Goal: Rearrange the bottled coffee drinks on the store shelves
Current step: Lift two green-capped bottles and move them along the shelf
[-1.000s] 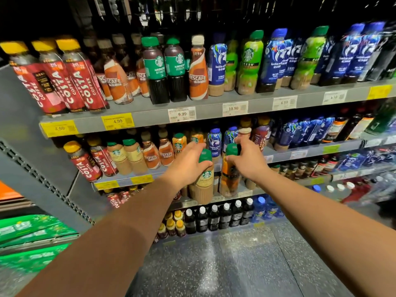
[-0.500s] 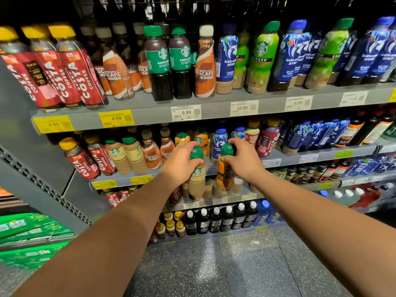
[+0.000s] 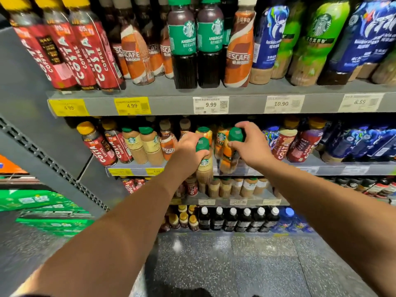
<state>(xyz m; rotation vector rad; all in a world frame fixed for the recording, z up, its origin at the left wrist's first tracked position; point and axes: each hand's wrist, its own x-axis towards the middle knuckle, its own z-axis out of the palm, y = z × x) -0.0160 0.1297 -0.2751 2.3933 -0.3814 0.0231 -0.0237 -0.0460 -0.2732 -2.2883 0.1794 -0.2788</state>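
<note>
My left hand grips a beige Starbucks bottle with a green cap by its neck, in front of the second shelf. My right hand holds an orange Starbucks bottle with a green cap from the top. Both bottles hang side by side at the shelf's front edge, close to the row of bottles behind them. Two more beige Starbucks bottles stand to the left on the same shelf, between red Costa bottles and Nescafe bottles.
The top shelf carries Costa, Nescafe, Starbucks Americano bottles and blue bottles. Lower shelves hold small beige bottles and dark white-capped bottles. Green crates sit at left. A speckled floor lies below.
Both hands have lifted their bottles up toward the second shelf. The view has moved closer to the shelves.
</note>
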